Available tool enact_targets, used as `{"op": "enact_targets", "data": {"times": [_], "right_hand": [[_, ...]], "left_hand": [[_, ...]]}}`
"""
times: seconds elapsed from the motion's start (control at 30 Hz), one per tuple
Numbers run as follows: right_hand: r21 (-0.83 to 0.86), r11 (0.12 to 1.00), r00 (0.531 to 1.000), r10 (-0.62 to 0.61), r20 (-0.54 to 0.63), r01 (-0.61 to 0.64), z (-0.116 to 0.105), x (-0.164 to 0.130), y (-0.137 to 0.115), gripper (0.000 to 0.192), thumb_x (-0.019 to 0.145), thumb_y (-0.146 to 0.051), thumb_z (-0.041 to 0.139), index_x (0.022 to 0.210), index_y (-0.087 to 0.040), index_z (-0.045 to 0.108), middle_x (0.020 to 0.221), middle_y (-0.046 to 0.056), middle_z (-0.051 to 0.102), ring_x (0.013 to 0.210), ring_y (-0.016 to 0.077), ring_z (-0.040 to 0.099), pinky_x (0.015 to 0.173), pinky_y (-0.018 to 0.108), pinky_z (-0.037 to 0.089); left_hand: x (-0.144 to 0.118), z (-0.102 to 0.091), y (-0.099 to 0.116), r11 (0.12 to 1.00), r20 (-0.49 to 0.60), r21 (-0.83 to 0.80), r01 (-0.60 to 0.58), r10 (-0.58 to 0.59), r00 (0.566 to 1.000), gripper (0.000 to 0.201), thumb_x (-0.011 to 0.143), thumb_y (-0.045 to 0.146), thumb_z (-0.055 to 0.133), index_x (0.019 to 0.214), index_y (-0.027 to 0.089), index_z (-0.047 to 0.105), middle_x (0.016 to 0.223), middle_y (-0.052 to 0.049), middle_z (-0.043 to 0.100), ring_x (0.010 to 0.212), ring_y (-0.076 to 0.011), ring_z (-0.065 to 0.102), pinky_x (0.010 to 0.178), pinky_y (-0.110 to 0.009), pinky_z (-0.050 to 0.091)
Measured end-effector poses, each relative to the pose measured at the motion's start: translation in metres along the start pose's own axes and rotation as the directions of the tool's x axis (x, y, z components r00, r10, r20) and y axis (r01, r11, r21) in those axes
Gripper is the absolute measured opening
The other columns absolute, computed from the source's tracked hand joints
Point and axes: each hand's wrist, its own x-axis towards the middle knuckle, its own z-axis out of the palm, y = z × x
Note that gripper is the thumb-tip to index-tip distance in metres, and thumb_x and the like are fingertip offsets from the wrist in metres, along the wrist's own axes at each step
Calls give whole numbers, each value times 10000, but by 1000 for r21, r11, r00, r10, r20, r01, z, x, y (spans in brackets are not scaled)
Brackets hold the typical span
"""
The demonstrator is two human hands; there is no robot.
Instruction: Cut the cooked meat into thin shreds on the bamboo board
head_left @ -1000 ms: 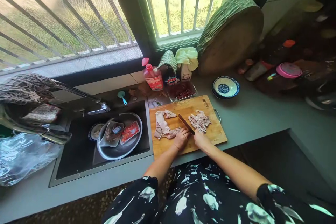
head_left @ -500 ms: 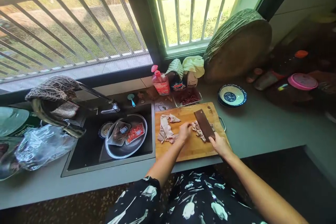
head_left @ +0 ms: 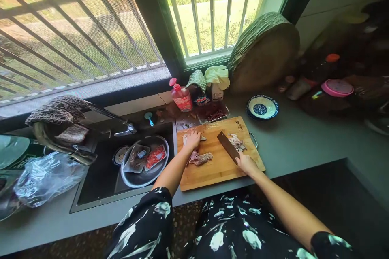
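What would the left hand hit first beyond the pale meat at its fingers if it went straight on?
Probably the tray of dark red pieces just beyond the cutting board; how high the left hand sits is unclear.

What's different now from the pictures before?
The left hand moved left and away from the person, to the bigger meat pieces; whether it grips them is hidden. The knife, just before over the chopped meat, is now left of it. The right hand still holds the knife; the chopping board and basin stayed put.
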Motion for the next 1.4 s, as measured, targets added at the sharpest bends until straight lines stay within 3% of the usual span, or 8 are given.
{"op": "enact_targets", "data": {"times": [0.13,0.33,0.47,0.6,0.83,1.03,1.27,1.4], "right_hand": [[20,1000,1000,-1,-4,1,3,-1,3,263,862,-333,355,994,-135,468,844,129,620,800,205,596,634,260,370],[22,1000,1000,-5,-20,6,3,-1,3,260,856,-321,368,1004,-129,463,842,130,620,798,208,596,634,260,373],[27,1000,1000,9,-17,-9,2,0,4,266,854,-330,375,1008,-133,465,860,132,617,812,207,592,654,265,377],[27,1000,1000,7,-27,-6,3,0,5,284,851,-338,368,1018,-127,461,871,139,615,821,214,590,650,265,380],[7,1000,999,-5,-46,6,4,2,8,298,846,-352,363,1010,-124,461,860,136,617,821,221,590,653,269,381],[4,1000,1000,6,-29,-6,-1,-7,-1,288,857,-335,358,1038,-131,451,861,138,609,819,222,586,667,278,379],[38,999,999,3,-47,-2,-1,-19,-15,296,868,-342,327,1056,-145,441,854,125,611,816,212,585,668,275,374],[29,1000,1000,-11,-29,12,-2,-24,-18,280,864,-332,330,1048,-155,445,859,118,614,808,206,587,658,270,375]], "left_hand": [[1,-5,-10,993,67,14,113,-114,991,326,666,191,578,981,115,537,1095,-169,464,1023,-292,416,801,-369,367],[-9,-15,2,999,111,-51,-7,13,994,212,708,289,572,885,172,570,879,-97,586,944,-247,501,793,-325,373],[-20,-8,39,895,111,-437,-91,154,982,245,781,392,488,900,184,539,785,-35,608,727,-156,564,652,-232,403],[-31,3,71,731,222,-682,-16,227,948,247,805,354,439,898,141,523,742,-28,602,604,-126,550,583,-222,421],[-71,41,100,929,-147,-273,-251,217,965,341,767,179,456,1107,171,439,1186,-134,424,999,-254,439,817,-375,400],[-79,64,99,928,-239,-317,-193,119,964,419,759,159,480,1169,170,395,1179,-128,426,977,-247,430,835,-400,381],[-67,54,86,811,-291,-289,-508,431,854,244,826,134,403,1026,210,520,1123,-45,497,1010,-196,414,875,-345,370],[-76,51,80,832,-319,-250,-494,411,854,216,812,179,454,1003,218,548,1168,-51,461,1061,-212,384,882,-367,376]]}}
